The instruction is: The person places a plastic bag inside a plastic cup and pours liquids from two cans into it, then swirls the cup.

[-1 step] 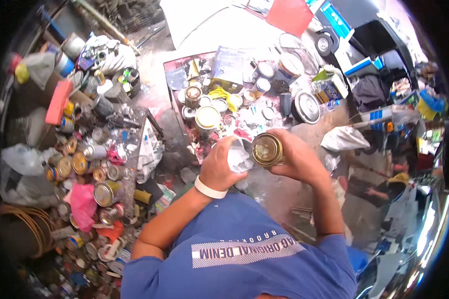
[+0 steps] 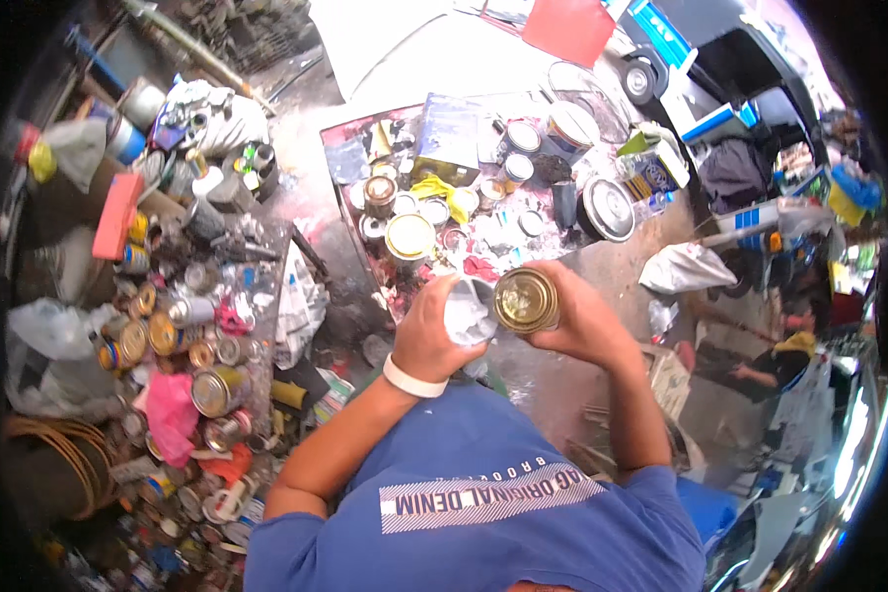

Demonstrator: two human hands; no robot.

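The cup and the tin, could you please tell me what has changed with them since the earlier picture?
The white cup has tilted slightly, showing more of its round rim. Nothing was grasped or released: the left hand still holds it, the right hand the tin.

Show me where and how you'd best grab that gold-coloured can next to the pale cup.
Probably around the curved side of the can, coming from the right, where the right hand wraps it. Its round end, facing the camera, shows no handle, and its left side sits close to the pale cup in the left hand, leaving little room.
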